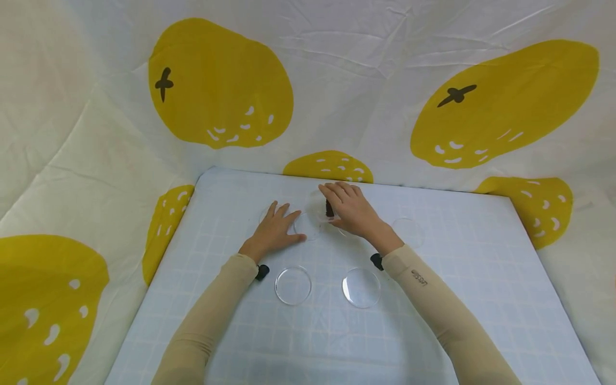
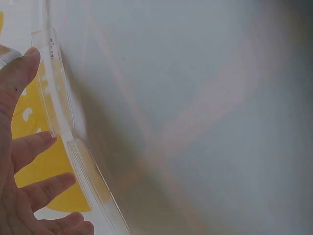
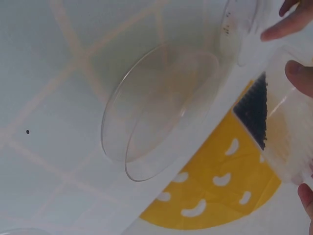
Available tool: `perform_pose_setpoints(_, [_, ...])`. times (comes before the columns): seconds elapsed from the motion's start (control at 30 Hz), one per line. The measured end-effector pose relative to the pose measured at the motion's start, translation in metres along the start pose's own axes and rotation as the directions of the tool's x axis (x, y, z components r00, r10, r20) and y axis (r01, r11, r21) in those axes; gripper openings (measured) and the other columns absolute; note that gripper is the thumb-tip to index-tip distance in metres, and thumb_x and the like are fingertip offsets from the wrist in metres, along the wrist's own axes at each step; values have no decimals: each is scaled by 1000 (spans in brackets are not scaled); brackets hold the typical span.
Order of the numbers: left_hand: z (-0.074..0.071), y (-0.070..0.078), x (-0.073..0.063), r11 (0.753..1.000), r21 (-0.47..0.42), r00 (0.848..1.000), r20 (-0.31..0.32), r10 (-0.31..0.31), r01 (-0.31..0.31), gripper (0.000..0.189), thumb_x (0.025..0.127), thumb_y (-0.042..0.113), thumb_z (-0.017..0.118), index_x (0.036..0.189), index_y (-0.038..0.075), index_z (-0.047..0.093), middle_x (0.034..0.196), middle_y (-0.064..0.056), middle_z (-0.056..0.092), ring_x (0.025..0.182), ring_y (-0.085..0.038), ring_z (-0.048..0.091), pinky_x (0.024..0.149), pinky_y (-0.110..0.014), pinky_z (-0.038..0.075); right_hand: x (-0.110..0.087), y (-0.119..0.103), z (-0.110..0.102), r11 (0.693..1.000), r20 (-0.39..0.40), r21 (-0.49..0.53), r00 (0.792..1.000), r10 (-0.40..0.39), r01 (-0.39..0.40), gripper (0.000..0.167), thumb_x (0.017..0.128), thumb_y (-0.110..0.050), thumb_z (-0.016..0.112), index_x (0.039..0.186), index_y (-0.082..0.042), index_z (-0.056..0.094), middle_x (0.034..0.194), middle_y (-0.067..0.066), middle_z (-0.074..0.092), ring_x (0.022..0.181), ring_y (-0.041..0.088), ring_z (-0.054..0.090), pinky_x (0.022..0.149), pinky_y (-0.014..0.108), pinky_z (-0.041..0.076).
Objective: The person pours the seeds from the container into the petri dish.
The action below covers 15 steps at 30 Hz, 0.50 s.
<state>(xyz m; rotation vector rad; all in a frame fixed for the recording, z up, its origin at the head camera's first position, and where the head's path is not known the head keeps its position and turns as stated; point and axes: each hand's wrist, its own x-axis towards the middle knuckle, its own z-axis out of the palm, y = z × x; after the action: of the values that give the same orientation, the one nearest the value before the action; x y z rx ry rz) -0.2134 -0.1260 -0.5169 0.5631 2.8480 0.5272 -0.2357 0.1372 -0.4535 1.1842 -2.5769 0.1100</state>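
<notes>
My right hand (image 1: 353,208) grips a clear round dish (image 1: 315,205) by its rim and holds it tilted above the table. Small dark grains (image 3: 254,115) are heaped along one side of it. Close by, my left hand (image 1: 275,230) has its fingers spread at a second clear dish (image 1: 308,229) on the table. Its thumb (image 2: 30,61) and a finger lie against that dish's side. A few dark specks (image 3: 227,24) show in this second dish. Another clear dish (image 2: 90,169) sits beside the left fingers.
Nearer me on the table lie two clear round dishes, one on the left (image 1: 293,286) and one on the right (image 1: 361,289). A faint clear disc (image 1: 408,232) is right of my right hand. One loose dark grain (image 3: 28,131) lies on the tablecloth. A patterned curtain (image 1: 337,80) hangs behind.
</notes>
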Motion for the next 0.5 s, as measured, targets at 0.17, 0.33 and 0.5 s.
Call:
perform_pose_setpoints(0.17, [2, -1, 1, 1000, 10, 1000, 3, -5, 5, 83, 89, 67, 62, 154, 20, 43, 161, -19, 25, 148, -47, 2, 116, -63, 18, 1, -2, 0, 1000, 16, -3, 1000, 6, -6, 102, 73, -33, 92, 152, -6, 34, 148, 15, 44, 134, 37, 39, 108, 53, 36])
perform_pose_setpoints(0.33, [2, -1, 1, 1000, 3, 1000, 4, -8, 8, 82, 89, 67, 62, 154, 21, 42, 161, -20, 23, 148, -47, 1, 115, -63, 20, 2, -3, 1, 1000, 20, -8, 1000, -6, 6, 100, 74, -32, 91, 152, -7, 34, 147, 16, 45, 134, 37, 40, 108, 54, 36])
perform_pose_setpoints(0.5, [0, 0, 0, 1000, -1, 1000, 16, -21, 21, 82, 89, 67, 61, 155, 22, 41, 162, -20, 21, 148, -46, -1, 115, -63, 19, 3, -4, 3, 999, 12, -31, 1000, -24, 24, 100, 74, -32, 91, 153, -8, 34, 147, 15, 46, 135, 37, 40, 107, 54, 37])
